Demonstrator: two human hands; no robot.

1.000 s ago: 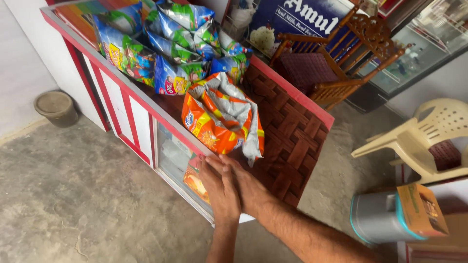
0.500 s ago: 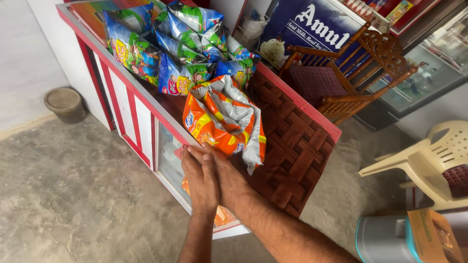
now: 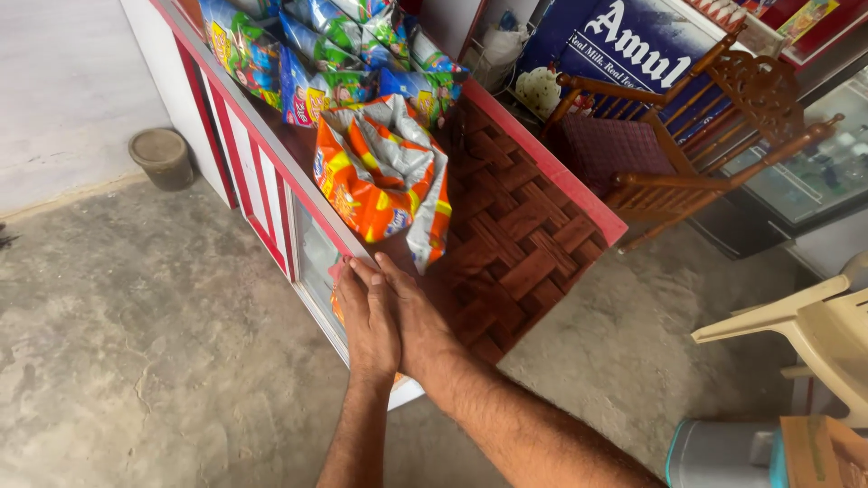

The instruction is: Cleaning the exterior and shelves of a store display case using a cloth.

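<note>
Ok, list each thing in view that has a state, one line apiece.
left hand: flat, palm down at the counter's edge, holding nothing
right hand: flat beside the left hand, touching it, holding nothing
orange snack packets: heaped on the counter, sealed as far as shows
blue snack packets: piled behind, unopened
wooden chair: upright, unoccupied
plastic chair: upright, unoccupied

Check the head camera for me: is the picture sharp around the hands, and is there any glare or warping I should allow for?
Head view: soft, even daylight with no hard shadows; the left hand and right hand at the counter edge are sharp. The silver foil of the orange snack packets shines mildly. The glass case at the far right is pale and hazy. The wide lens tilts and bends the counter's lines.
</note>
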